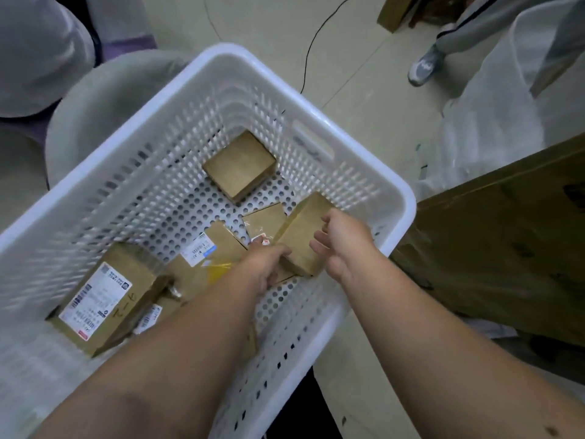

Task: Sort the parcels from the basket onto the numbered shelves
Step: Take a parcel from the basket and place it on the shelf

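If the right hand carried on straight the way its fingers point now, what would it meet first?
The right hand has fingers aimed left at the tilted brown parcel, which the left hand grips from the other side. It would likely meet that parcel's near face first; it may already touch it, as depth is unclear.

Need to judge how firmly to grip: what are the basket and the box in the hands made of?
Basket: looks like white moulded plastic, slightly glossy, with perforated walls and floor. Box, between the left hand and right hand: plain brown cardboard, matte, with sharp folded edges; probably crushable.
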